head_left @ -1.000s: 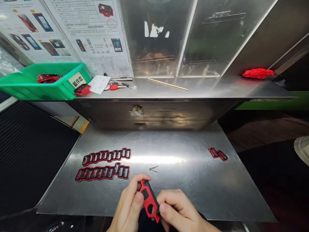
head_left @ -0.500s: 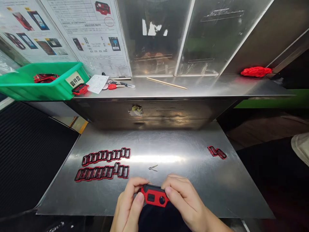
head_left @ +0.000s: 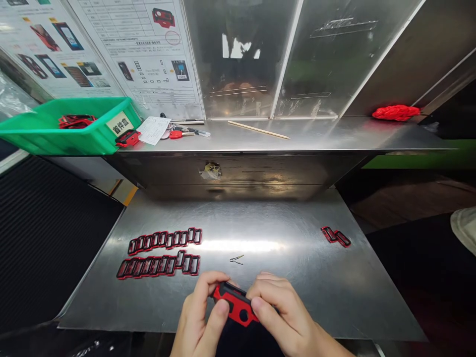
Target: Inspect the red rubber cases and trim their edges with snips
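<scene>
Between my two hands, above the table's front edge, is a red and black plastic housing [head_left: 238,308] with a round hole and a squarish opening in its face. My left hand [head_left: 203,312] pinches its left end, thumb on the front. At the right end my right hand [head_left: 282,307] grips it, thumb on the front corner and fingers behind. The housing tilts down to the right. Beyond it a pair of small tweezer-like metal pieces [head_left: 237,259] lies on the metal table [head_left: 275,292].
Two rows of similar red-black frames [head_left: 163,240] lie at left, and two more frames [head_left: 335,237] at right. On the shelf stand a green bin [head_left: 74,139] of red parts, a wooden stick [head_left: 258,130], a red-handled tool [head_left: 176,134], paper [head_left: 153,130] and a red bundle [head_left: 396,113].
The housing has turned between my hands: its right end has dropped and its face tilts more. My left thumb has shifted right onto its face. The camera view has moved slightly.
</scene>
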`<action>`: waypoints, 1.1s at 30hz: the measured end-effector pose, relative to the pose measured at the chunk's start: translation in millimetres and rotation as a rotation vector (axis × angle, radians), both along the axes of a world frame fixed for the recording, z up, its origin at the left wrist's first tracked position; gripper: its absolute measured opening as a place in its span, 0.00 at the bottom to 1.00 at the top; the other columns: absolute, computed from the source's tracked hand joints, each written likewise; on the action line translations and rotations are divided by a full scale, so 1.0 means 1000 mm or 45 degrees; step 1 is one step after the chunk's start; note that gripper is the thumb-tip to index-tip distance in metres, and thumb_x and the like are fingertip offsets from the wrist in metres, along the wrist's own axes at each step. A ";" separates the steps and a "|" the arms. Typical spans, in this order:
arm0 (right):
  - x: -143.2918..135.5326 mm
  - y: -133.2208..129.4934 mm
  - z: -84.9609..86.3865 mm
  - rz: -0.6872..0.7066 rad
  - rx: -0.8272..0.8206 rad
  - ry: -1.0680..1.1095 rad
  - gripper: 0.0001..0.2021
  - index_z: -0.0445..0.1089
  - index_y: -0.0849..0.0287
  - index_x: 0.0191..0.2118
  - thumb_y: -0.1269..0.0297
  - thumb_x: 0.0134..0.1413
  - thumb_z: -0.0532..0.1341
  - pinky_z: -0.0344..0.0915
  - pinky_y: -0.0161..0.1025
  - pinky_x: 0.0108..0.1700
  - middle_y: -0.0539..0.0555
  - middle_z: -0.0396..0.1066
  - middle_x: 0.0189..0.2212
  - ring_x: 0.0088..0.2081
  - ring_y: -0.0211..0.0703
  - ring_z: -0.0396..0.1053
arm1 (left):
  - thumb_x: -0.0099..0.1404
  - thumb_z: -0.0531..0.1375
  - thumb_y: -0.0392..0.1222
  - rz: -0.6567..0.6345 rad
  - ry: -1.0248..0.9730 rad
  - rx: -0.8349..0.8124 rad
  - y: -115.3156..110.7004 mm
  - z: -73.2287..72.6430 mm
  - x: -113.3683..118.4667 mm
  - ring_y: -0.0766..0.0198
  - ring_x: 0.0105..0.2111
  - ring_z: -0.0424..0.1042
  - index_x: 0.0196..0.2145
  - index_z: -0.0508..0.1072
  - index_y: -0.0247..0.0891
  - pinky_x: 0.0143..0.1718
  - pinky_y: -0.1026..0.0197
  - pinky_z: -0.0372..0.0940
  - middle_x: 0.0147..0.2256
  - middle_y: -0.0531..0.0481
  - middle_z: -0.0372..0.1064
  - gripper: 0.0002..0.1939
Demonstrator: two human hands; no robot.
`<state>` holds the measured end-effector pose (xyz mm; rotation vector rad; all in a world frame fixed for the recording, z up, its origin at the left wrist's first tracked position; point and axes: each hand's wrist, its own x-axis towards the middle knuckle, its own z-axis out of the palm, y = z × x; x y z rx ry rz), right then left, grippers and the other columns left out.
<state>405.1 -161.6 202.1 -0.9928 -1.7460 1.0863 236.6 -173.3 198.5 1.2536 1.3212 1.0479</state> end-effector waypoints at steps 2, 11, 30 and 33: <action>-0.001 0.001 0.000 0.063 -0.019 0.049 0.22 0.61 0.59 0.25 0.54 0.68 0.46 0.55 0.34 0.29 0.47 0.58 0.19 0.24 0.35 0.57 | 0.60 0.57 0.63 0.000 -0.093 -0.094 0.003 0.003 0.001 0.60 0.29 0.71 0.38 0.72 0.43 0.34 0.62 0.63 0.29 0.54 0.74 0.21; 0.000 0.001 -0.005 0.205 -0.155 0.157 0.23 0.75 0.62 0.36 0.49 0.65 0.51 0.59 0.35 0.33 0.53 0.70 0.24 0.27 0.38 0.65 | 0.58 0.60 0.62 -0.033 -0.389 -0.460 0.010 0.003 -0.007 0.68 0.22 0.54 0.33 0.72 0.41 0.21 0.66 0.53 0.22 0.57 0.57 0.21; -0.002 0.001 -0.017 0.289 -0.074 0.235 0.20 0.74 0.60 0.31 0.52 0.65 0.54 0.58 0.34 0.31 0.51 0.66 0.22 0.26 0.36 0.62 | 0.63 0.53 0.63 -0.013 -0.019 -0.157 0.006 0.003 -0.009 0.62 0.22 0.63 0.34 0.75 0.42 0.26 0.61 0.60 0.24 0.53 0.68 0.23; -0.003 0.001 -0.013 0.221 -0.247 0.292 0.23 0.70 0.60 0.27 0.46 0.62 0.55 0.57 0.34 0.30 0.49 0.64 0.21 0.25 0.36 0.60 | 0.65 0.53 0.59 0.116 0.283 0.194 0.010 -0.002 -0.008 0.55 0.34 0.71 0.39 0.77 0.44 0.40 0.56 0.63 0.34 0.48 0.75 0.19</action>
